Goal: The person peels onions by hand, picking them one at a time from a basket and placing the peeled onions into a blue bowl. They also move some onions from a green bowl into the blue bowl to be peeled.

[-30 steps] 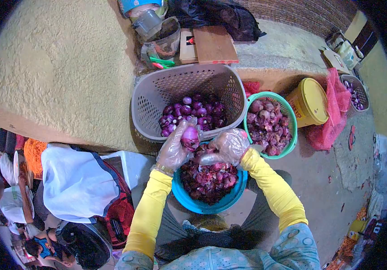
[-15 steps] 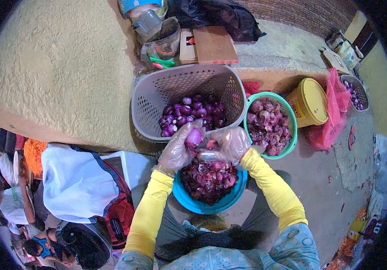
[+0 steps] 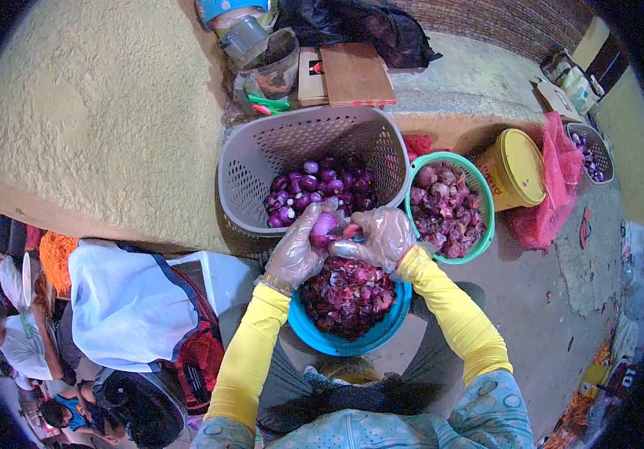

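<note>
In a clear plastic glove, my left hand [image 3: 298, 243] is closed round a red onion [image 3: 323, 229] with smooth purple skin. My right hand [image 3: 386, 235], gloved the same way, has its fingers pinched together against the onion's right side. A small reddish piece shows at those fingertips, and I cannot tell what it is. Directly below both hands sits a blue basin [image 3: 316, 337] heaped with loose onion skins [image 3: 348, 299]. Beyond them stands a grey perforated basket [image 3: 243, 176] holding peeled onions [image 3: 308, 182]. To the right, a green basket [image 3: 491, 224] is full of onions in dry skins [image 3: 445, 206].
A yellow lidded bucket [image 3: 525, 168] and a pink mesh sack [image 3: 539, 224] stand at the right, near another basket [image 3: 599, 142] of onions. A wooden board [image 3: 355, 73] lies on the ledge behind. White cloth [image 3: 131, 303] and other people [image 3: 26, 337] are at the left.
My right hand has turned and its fingers have drawn in closer to the onion. My left hand keeps its hold on the onion, almost in the same place.
</note>
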Available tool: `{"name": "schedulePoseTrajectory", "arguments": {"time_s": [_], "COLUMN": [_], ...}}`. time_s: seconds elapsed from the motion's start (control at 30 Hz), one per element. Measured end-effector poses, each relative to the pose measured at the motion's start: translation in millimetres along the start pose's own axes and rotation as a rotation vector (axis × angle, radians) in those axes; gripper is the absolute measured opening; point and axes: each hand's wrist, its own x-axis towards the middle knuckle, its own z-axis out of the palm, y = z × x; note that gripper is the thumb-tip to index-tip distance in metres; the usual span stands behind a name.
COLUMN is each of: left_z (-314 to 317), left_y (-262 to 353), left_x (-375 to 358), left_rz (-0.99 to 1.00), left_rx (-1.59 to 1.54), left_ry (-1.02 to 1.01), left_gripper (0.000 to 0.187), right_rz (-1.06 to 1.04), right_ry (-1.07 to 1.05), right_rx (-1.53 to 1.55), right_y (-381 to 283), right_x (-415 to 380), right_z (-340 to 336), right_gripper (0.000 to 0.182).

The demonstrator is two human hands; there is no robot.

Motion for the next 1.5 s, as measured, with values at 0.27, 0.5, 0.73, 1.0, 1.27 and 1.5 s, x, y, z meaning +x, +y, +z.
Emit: {"name": "schedulePoseTrajectory", "arguments": {"time_s": [0.27,0.5,0.73,1.0,1.27,1.5], "left_z": [-3.1,-19.9,-0.2,-4.4,4.5,-14.1], "left_y": [1.8,-6.5,0.8,6.6,8.0,9.6], "left_x": [-0.6,3.5,-4.4,-4.1,-3.9,3.1], "left_rz": [0.043,-0.073,-0.058,-0.058,0.058,0.070], "left_rx": [0.098,0.024,0.004,0.206,0.002,0.003], "left_ry": [-0.007,0.042,0.127,-0.016,0.130,0.076], "left_gripper": [0.036,0.037,0.041,0.051,0.041,0.033], "right_rz": [0.004,-0.053,-0.135,-0.102,-0.279,-0.235], "right_ry": [-0.062,-0.245,-0.315,-0.304,-0.223,-0.412], "right_rx": [0.114,-0.004,-0.070,0.057,-0.002,-0.093], "right_y": [-2.5,-3.3,-9.5,-4.5,-6.2,-16.5], "right_x": [0.7,1.7,-0.3,-0.2,-2.9,-1.7], "right_z": [-4.3,-17.1,-15.9,-23.1,-15.2,-21.3], "right_gripper": [0.048,0.047,0.051,0.050,0.059,0.066]}}
